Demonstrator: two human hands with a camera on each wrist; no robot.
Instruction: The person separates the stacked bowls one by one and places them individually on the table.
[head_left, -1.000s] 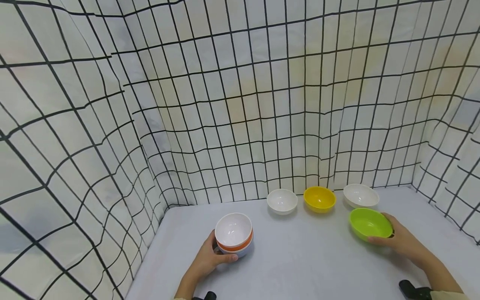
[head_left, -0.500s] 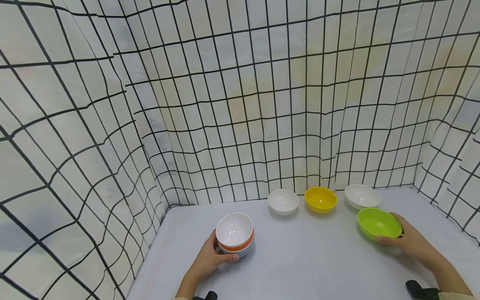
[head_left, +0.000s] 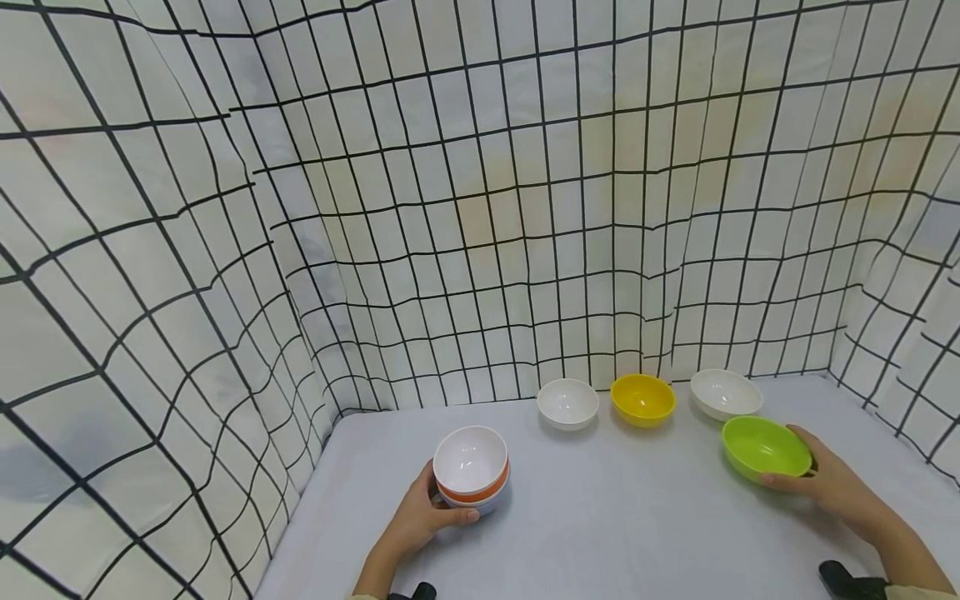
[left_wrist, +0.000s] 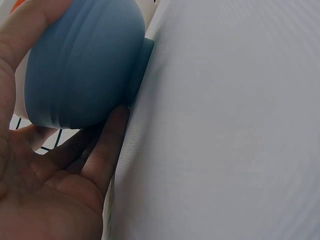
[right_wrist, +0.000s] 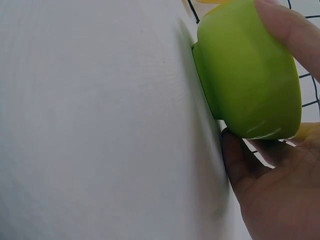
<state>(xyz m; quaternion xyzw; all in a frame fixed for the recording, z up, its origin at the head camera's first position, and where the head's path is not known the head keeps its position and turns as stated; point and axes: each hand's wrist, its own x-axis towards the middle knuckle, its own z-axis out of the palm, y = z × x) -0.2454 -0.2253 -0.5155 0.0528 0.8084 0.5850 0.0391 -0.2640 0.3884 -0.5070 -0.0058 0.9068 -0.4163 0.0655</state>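
On the left of the table, my left hand point(head_left: 422, 510) grips a stack of bowls from its left side. The stack has a white bowl point(head_left: 471, 460) on top, an orange bowl point(head_left: 480, 495) under it and a light blue bowl point(left_wrist: 90, 65) at the bottom, its foot on or just above the cloth. My right hand point(head_left: 828, 479) holds a lime green bowl point(head_left: 767, 450) by its right side, thumb in front and fingers behind. In the right wrist view the green bowl's foot is at the cloth; whether it touches is hard to tell.
Along the back edge of the white-covered table point(head_left: 600, 525) stand a white bowl point(head_left: 567, 405), a yellow bowl point(head_left: 642, 401) and another white bowl point(head_left: 726, 395), the last just behind the green one. A white curtain with black grid lines point(head_left: 480, 208) rises behind and at both sides.
My right hand has carried the green bowl to the right along the table. The left hand and its stack have stayed in place.
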